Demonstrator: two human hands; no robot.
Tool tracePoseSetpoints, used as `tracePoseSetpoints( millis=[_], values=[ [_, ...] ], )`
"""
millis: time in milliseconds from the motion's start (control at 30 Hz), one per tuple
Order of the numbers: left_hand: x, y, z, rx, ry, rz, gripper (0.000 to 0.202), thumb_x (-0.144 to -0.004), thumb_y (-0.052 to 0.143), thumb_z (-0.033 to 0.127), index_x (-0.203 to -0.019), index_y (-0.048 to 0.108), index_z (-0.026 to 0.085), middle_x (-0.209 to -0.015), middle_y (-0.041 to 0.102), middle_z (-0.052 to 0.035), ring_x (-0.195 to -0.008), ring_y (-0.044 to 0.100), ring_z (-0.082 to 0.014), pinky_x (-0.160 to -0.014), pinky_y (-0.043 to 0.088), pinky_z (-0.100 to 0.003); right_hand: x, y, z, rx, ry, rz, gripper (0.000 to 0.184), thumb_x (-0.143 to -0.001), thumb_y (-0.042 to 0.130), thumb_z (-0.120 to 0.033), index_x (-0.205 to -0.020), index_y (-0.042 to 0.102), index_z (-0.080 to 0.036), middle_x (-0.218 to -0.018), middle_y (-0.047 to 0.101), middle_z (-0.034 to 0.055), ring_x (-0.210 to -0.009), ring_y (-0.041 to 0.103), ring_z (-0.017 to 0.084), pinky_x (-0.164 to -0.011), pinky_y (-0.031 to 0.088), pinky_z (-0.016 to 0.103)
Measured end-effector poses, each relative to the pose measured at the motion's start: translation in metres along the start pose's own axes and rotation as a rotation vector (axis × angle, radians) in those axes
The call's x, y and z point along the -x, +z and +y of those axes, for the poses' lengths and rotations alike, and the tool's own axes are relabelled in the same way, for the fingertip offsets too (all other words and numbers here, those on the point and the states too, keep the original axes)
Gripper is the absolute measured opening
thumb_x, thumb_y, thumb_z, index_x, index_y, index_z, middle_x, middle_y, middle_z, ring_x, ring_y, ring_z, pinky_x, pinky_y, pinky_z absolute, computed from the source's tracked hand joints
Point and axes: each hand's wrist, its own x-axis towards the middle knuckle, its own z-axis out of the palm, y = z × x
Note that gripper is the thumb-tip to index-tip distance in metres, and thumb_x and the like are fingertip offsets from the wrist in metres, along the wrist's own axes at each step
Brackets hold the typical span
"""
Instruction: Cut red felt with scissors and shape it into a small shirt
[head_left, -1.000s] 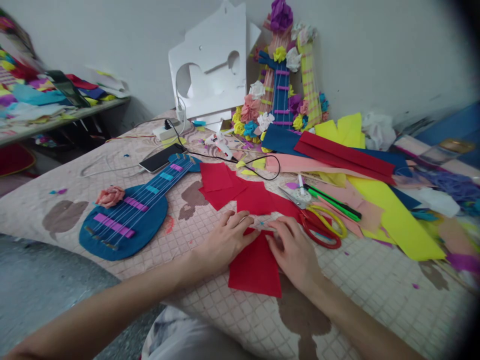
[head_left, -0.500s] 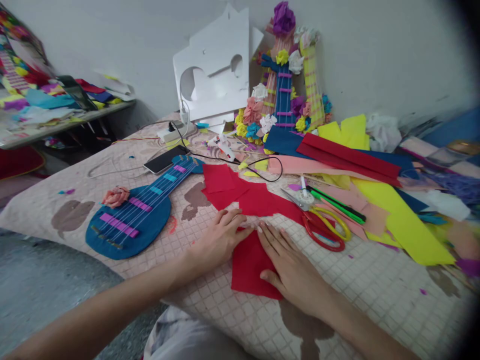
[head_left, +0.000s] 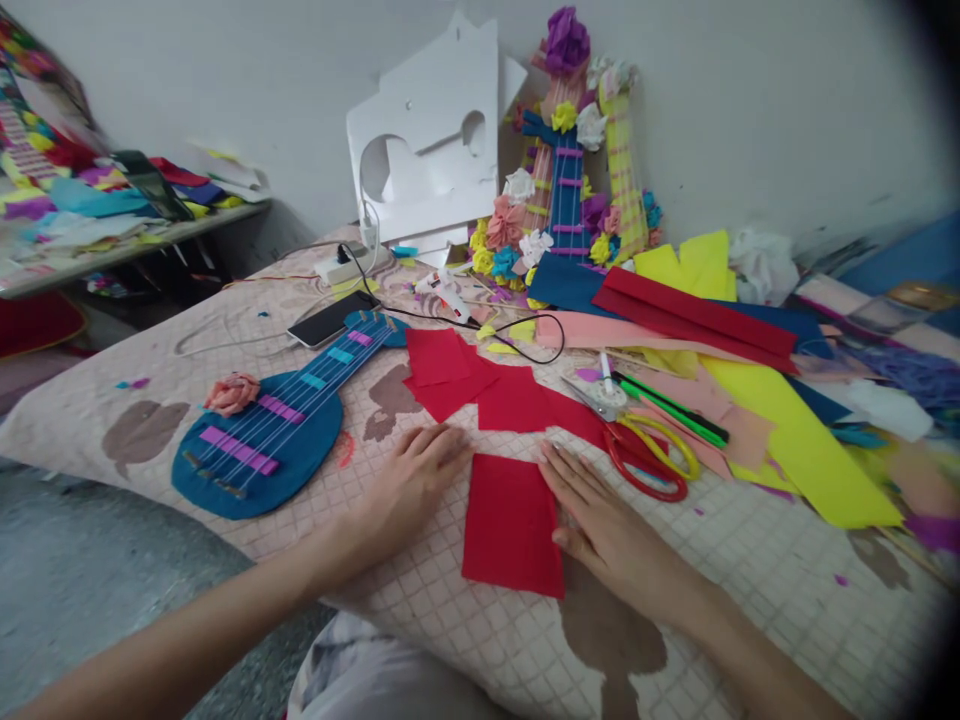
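Note:
A red crepe paper square [head_left: 513, 525] lies flat on the patterned tablecloth in front of me. My right hand [head_left: 607, 520] rests along its right edge with the fingers stretched out. Just beyond its upper left corner, my left hand [head_left: 424, 475] lies on the cloth, fingers loosely bent and holding nothing. More red paper pieces [head_left: 514, 398] overlap a little farther away. Scissors [head_left: 651, 455] with red and yellow handles lie to the right of my right hand, partly over red paper.
On the left lies a blue paper guitar [head_left: 262, 440] with a pink paper flower. A phone [head_left: 330, 318], a glue gun [head_left: 448, 295] and its black cord are behind. Green cutter [head_left: 675, 408] and coloured paper strips [head_left: 802, 440] spread rightward. Decorated guitars [head_left: 570, 190] lean on the wall.
Both hands have moved apart off the middle of the red square, the left one leftward and the right one rightward. More of the square now shows, lying flat.

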Motion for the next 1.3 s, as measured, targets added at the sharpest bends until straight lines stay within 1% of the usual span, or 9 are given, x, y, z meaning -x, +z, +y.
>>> tracePoseSetpoints(
  millis=[200,333,500,633,800,933,1100,1200,1300],
  values=[
    [-0.018,-0.012,0.014,0.192,0.088,0.162,0.044,-0.090,0.034,0.005,-0.130,0.048,0.014,-0.138,0.049,-0.0112,-0.137,0.033,-0.0232,-0.110,0.032,-0.046,-0.004,-0.012,-0.012,-0.226,0.047,0.219,0.066,-0.095,0.028,-0.053,-0.151,0.007,-0.024,-0.158,0.013,0.0079,-0.144,0.011,0.025,-0.114,0.023,0.050],
    [-0.034,-0.017,0.041,0.280,0.234,0.083,0.041,-0.097,0.033,0.024,-0.134,0.044,0.012,-0.143,0.044,-0.0118,-0.138,0.032,-0.0222,-0.114,0.025,-0.043,-0.004,-0.009,-0.012,-0.395,0.095,0.313,0.060,-0.096,0.029,-0.048,-0.151,0.014,-0.027,-0.157,0.016,0.0043,-0.143,0.017,0.023,-0.114,0.024,0.046],
    [-0.026,-0.002,0.060,0.292,0.231,-0.057,0.078,-0.087,0.031,0.066,-0.146,0.026,0.014,-0.154,0.021,-0.0165,-0.143,0.017,-0.0321,-0.115,0.009,-0.053,-0.003,-0.003,-0.004,-0.507,0.142,0.391,0.051,-0.097,0.035,-0.038,-0.147,0.027,-0.029,-0.154,0.028,0.0040,-0.140,0.026,0.023,-0.113,0.025,0.046],
    [-0.017,0.007,0.062,0.326,0.149,-0.143,0.084,-0.085,0.030,0.070,-0.149,0.018,0.017,-0.155,0.010,-0.0171,-0.143,0.008,-0.0356,-0.113,0.005,-0.057,-0.006,0.002,-0.001,-0.603,0.223,0.418,0.043,-0.096,0.036,-0.034,-0.139,0.039,-0.027,-0.143,0.045,0.0074,-0.128,0.044,0.024,-0.105,0.037,0.045],
    [-0.018,0.001,0.060,0.450,0.135,-0.154,0.086,-0.084,0.034,0.069,-0.148,0.019,0.014,-0.155,0.009,-0.0182,-0.144,0.007,-0.0346,-0.114,0.004,-0.056,-0.015,0.007,0.005,-0.608,0.302,0.376,0.034,-0.092,0.046,-0.032,-0.125,0.050,-0.025,-0.123,0.058,0.0094,-0.107,0.057,0.022,-0.091,0.048,0.040],
    [-0.021,-0.007,0.044,0.673,-0.005,-0.096,0.067,-0.093,0.035,0.051,-0.148,0.021,0.014,-0.154,0.018,-0.0156,-0.144,0.016,-0.0256,-0.116,0.019,-0.045,-0.027,0.001,0.010,-0.517,0.261,0.246,0.025,-0.088,0.050,-0.029,-0.113,0.054,-0.023,-0.109,0.058,0.0087,-0.095,0.059,0.021,-0.084,0.049,0.037],
    [-0.041,-0.014,0.009,0.895,-0.344,0.193,0.043,-0.093,0.042,0.032,-0.132,0.046,0.017,-0.137,0.050,-0.0128,-0.126,0.047,-0.0215,-0.104,0.039,-0.037,-0.044,-0.007,0.009,-0.359,0.219,0.105,0.013,-0.079,0.061,-0.025,-0.090,0.054,-0.021,-0.093,0.055,0.0050,-0.088,0.055,0.021,-0.075,0.045,0.034],
    [-0.059,-0.018,-0.006,1.035,-0.414,0.141,0.037,-0.089,0.048,0.032,-0.122,0.054,0.015,-0.120,0.062,-0.0124,-0.110,0.059,-0.0207,-0.088,0.048,-0.031,-0.047,-0.007,0.007,-0.392,0.224,0.113,0.010,-0.077,0.060,-0.019,-0.077,0.050,-0.021,-0.082,0.054,0.0018,-0.078,0.053,0.018,-0.068,0.042,0.031],
    [-0.076,-0.024,-0.010,1.121,-0.327,-0.008,0.037,-0.084,0.056,0.038,-0.113,0.060,0.014,-0.112,0.066,-0.0116,-0.101,0.062,-0.0201,-0.081,0.048,-0.028,-0.045,-0.007,0.008,-0.560,0.283,0.155,0.010,-0.079,0.059,-0.021,-0.075,0.049,-0.021,-0.073,0.053,-0.0014,-0.067,0.051,0.015,-0.063,0.040,0.029]
  ],
)
